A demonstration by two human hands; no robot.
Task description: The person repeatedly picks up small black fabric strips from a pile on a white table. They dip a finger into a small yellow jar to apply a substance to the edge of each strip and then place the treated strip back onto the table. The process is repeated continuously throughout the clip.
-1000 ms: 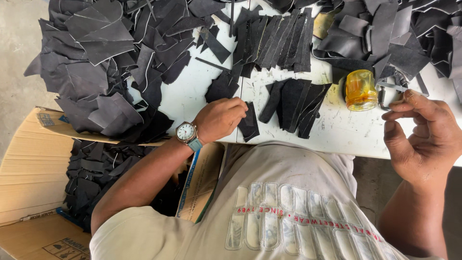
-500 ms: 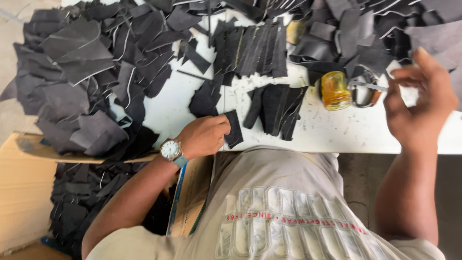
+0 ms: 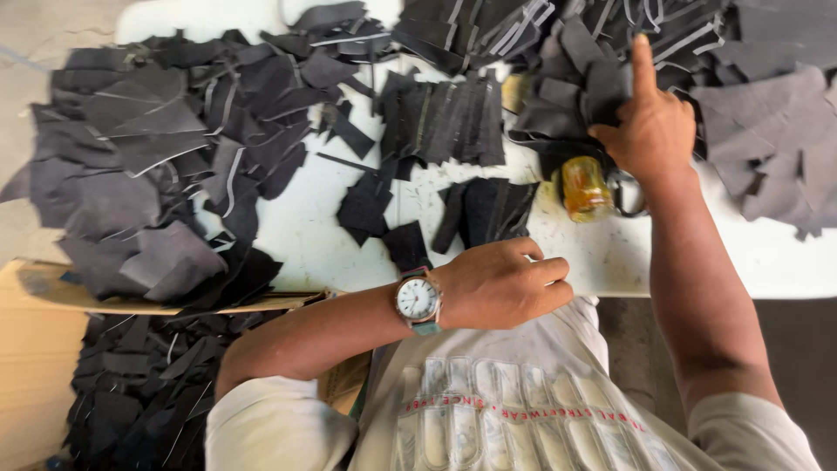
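the left hand (image 3: pixel 501 288) was curled into a loose fist at the near edge of the white counter (image 3: pixel 305 235). its grip was clenched, and i could not tell if anything was inside it. a round watch (image 3: pixel 417 299) sat on that wrist. just past the knuckles lay a small stack of dark cut pieces (image 3: pixel 486 209), and a single dark piece (image 3: pixel 406 246) lay beside the wrist.

the right hand (image 3: pixel 649 131) was farther back on the counter. its first finger stuck straight up and the other fingers were grasping a dark piece (image 3: pixel 602 87) from the heap at the far edge. close to that hand stood a small yellow jar (image 3: pixel 584 187).

a big pile of dark scraps (image 3: pixel 166 148) covered the left end of the counter. a neat row of dark strips (image 3: pixel 440 122) lay near the middle. below the counter's left end, a cardboard box (image 3: pixel 35 384) held more dark scraps.
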